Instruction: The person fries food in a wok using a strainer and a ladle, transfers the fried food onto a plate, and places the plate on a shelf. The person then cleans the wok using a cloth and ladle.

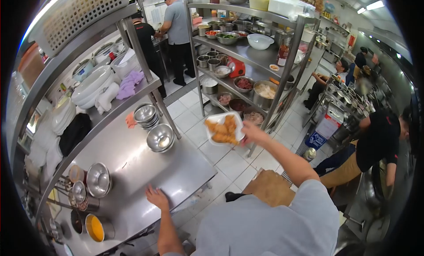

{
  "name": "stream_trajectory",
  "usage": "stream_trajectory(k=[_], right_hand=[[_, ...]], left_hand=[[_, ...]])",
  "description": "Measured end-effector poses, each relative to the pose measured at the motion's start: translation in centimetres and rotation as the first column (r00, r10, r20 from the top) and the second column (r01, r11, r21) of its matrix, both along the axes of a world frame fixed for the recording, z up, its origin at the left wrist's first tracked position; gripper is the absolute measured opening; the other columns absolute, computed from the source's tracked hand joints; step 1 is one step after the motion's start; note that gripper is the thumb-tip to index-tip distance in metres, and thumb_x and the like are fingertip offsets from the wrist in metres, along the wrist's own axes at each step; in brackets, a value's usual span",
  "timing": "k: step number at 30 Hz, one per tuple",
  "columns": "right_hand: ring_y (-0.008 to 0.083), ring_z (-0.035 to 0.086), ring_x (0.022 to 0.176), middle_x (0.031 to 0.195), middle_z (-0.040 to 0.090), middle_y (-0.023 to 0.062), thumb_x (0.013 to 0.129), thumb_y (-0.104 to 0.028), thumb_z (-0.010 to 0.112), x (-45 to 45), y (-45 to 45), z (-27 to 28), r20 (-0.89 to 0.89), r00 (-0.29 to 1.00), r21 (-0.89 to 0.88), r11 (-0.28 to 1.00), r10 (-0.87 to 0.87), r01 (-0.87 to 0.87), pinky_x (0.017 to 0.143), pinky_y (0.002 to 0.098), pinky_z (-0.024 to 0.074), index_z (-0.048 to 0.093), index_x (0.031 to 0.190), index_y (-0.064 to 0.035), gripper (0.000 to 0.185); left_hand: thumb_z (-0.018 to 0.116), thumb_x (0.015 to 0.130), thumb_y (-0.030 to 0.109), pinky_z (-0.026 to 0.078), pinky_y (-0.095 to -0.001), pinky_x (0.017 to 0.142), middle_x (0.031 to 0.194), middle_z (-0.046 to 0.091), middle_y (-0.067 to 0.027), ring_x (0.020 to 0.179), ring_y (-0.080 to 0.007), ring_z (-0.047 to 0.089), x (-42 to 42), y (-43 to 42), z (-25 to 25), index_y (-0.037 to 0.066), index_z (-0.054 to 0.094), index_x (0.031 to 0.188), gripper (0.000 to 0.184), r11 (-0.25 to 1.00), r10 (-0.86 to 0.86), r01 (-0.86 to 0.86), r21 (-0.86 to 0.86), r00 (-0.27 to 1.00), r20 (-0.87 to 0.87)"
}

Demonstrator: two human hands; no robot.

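A white square tray point(240, 133) holding golden-brown fried pieces point(223, 130) is in my right hand point(251, 131), gripped by its right edge. It hangs over the tiled floor, in front of the lower shelves of the metal rack. My left hand point(157, 197) rests on the steel table point(132, 181), fingers spread and holding nothing. Beyond that hand, metal bowls point(160, 138) sit near the table's far corner. To its left are another stack of steel bowls point(98, 180) and a pot of yellow liquid point(95, 227).
A metal rack point(260, 57) with bowls and pots stands ahead. An overhead shelf point(132, 94) carries white dishes and a purple cloth point(130, 85). Two people work at the back, one point(179, 35) in grey. A person in black point(375, 136) bends at the right. Cardboard point(268, 187) lies on the floor.
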State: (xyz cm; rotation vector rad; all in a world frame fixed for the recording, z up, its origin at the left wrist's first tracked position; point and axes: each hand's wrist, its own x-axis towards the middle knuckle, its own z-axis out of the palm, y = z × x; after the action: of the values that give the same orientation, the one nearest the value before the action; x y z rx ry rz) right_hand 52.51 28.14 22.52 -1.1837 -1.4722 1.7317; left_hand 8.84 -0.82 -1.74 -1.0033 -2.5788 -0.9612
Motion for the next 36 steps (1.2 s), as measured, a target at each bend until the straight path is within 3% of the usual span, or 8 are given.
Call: stream_trajectory(k=[1, 3, 10, 13, 17, 22, 28, 36], right_hand=[[0.0242, 0.064, 0.058, 0.082, 0.062, 0.0171, 0.091, -0.007, 0.043, 1.2, 1.6, 2.0, -0.006, 0.998, 0.034, 0.997, -0.063, 0.064, 0.054, 0.0417, 0.0618, 0.045, 0.119, 0.0024, 0.029], [0.0233, 0.063, 0.058, 0.083, 0.062, 0.0167, 0.092, -0.008, 0.043, 3.4, 6.3, 4.4, -0.039, 0.984, 0.067, 0.982, -0.173, 0.175, 0.054, 0.0416, 0.0617, 0.046, 0.116, 0.0030, 0.027], [0.0207, 0.063, 0.060, 0.080, 0.060, 0.0135, 0.098, -0.013, 0.042, 8.1, 25.9, 9.8, -0.175, 0.856, 0.170, 0.841, -0.487, 0.513, 0.055, 0.0414, 0.0625, 0.042, 0.112, 0.0024, 0.021], [0.0210, 0.062, 0.064, 0.085, 0.061, 0.0137, 0.098, -0.015, 0.043, 9.1, 33.8, 10.7, -0.321, 0.799, 0.167, 0.800, -0.509, 0.577, 0.060, 0.0434, 0.0633, 0.050, 0.112, 0.0081, 0.027], [0.0220, 0.063, 0.065, 0.082, 0.061, 0.0160, 0.099, -0.013, 0.045, 8.6, 41.7, 12.5, -0.446, 0.708, 0.073, 0.766, -0.547, 0.638, 0.055, 0.0412, 0.0633, 0.050, 0.109, 0.0105, 0.026], [0.0270, 0.066, 0.069, 0.089, 0.063, 0.0206, 0.093, -0.013, 0.055, 10.1, 50.4, 13.7, -0.434, 0.479, 0.017, 0.525, -0.763, 0.851, 0.057, 0.0480, 0.0648, 0.051, 0.115, 0.0139, 0.035], [0.0292, 0.067, 0.071, 0.099, 0.062, 0.0227, 0.088, -0.007, 0.060, 13.2, 57.2, 13.3, -0.401, 0.392, -0.030, 0.439, -0.828, 0.898, 0.059, 0.0506, 0.0647, 0.050, 0.120, 0.0121, 0.039], [0.0291, 0.064, 0.071, 0.103, 0.057, 0.0221, 0.091, -0.006, 0.054, 13.3, 59.3, 12.4, -0.467, 0.515, -0.010, 0.587, -0.719, 0.810, 0.066, 0.0540, 0.0637, 0.045, 0.126, 0.0072, 0.039]], left_hand=[[0.054, 0.094, 0.025, 0.025, -0.0557, 0.113, 0.146, 0.040, -0.0234, 0.136, -0.0410, 0.034, 0.9, 0.5, 0.2, 0.005, 0.052, 0.134, 0.045, 1.000, -0.006, 0.006, 0.008, 1.000, 0.004], [0.049, 0.097, 0.032, 0.022, -0.0579, 0.114, 0.148, 0.039, -0.0214, 0.139, -0.0385, 0.031, 2.2, 0.9, 1.5, 0.008, 0.051, 0.136, 0.046, 0.977, 0.063, -0.076, -0.200, 0.996, -0.069], [0.050, 0.097, 0.027, 0.023, -0.0560, 0.113, 0.149, 0.038, -0.0171, 0.141, -0.0346, 0.031, 2.2, 1.8, 1.8, 0.015, 0.049, 0.137, 0.042, 0.942, 0.122, -0.133, -0.307, 0.991, -0.056], [0.051, 0.096, 0.026, 0.024, -0.0536, 0.114, 0.149, 0.039, -0.0152, 0.140, -0.0334, 0.032, 2.3, 2.2, 2.0, 0.016, 0.050, 0.137, 0.042, 0.933, 0.139, -0.152, -0.325, 0.988, -0.065], [0.051, 0.096, 0.026, 0.023, -0.0524, 0.114, 0.148, 0.040, -0.0147, 0.139, -0.0333, 0.033, 2.6, 2.6, 2.3, 0.016, 0.050, 0.136, 0.042, 0.924, 0.157, -0.173, -0.341, 0.985, -0.073], [0.050, 0.096, 0.026, 0.023, -0.0514, 0.114, 0.147, 0.040, -0.0153, 0.137, -0.0334, 0.035, 2.3, 3.0, 2.4, 0.015, 0.051, 0.135, 0.041, 0.931, 0.137, -0.154, -0.332, 0.988, -0.074], [0.050, 0.093, 0.021, 0.023, -0.0500, 0.115, 0.146, 0.039, -0.0169, 0.135, -0.0354, 0.035, 2.7, 4.0, 3.5, 0.010, 0.051, 0.132, 0.040, 0.927, 0.169, -0.181, -0.328, 0.983, -0.067], [0.051, 0.091, 0.021, 0.024, -0.0529, 0.113, 0.144, 0.041, -0.0208, 0.134, -0.0385, 0.036, 2.9, 4.1, 3.7, 0.007, 0.051, 0.132, 0.043, 0.931, 0.143, -0.161, -0.326, 0.987, -0.078]])
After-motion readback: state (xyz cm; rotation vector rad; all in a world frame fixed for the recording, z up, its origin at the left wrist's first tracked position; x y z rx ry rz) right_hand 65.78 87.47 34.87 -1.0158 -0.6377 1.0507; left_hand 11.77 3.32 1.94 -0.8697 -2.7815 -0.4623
